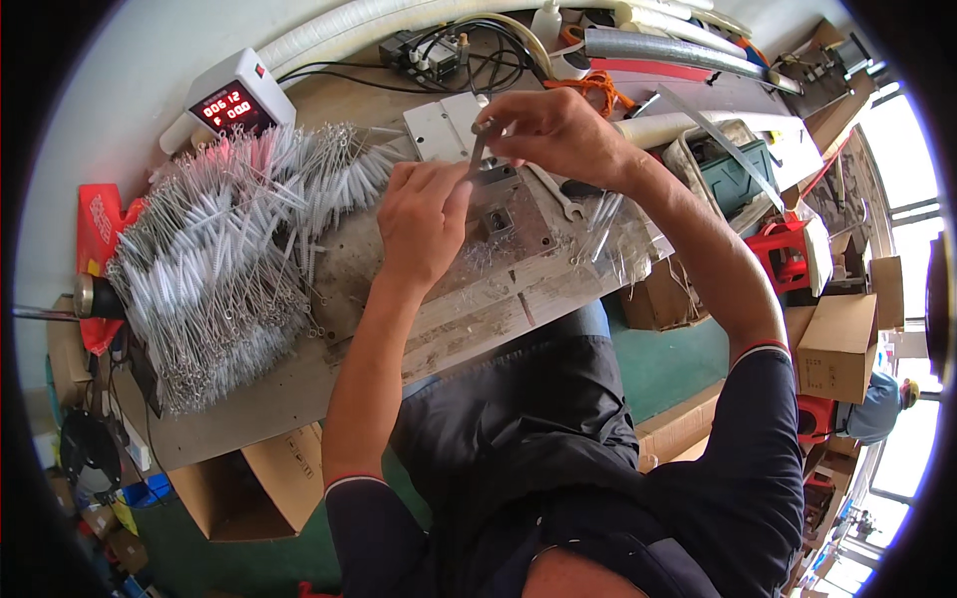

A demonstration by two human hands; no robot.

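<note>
Seen from above, a person works at a cluttered wooden desk (299, 369). Both hands meet over a small metal block (498, 214) fixed near the desk's middle. The right hand (553, 130) is pinched shut on the upper end of a thin metal rod (478, 149), held just above the block. The rod's long axis runs steeply, its top tilted slightly right and away, its lower end pointing down toward the block. The left hand (424, 224) lies just left of the block, fingers curled, fingertips touching the rod's lower end beside the block; whether it grips the rod cannot be told. The right hand is higher and farther away; the left is lower and nearer. A large heap of white wire-stemmed brushes (219, 249) lies well to the left.
</note>
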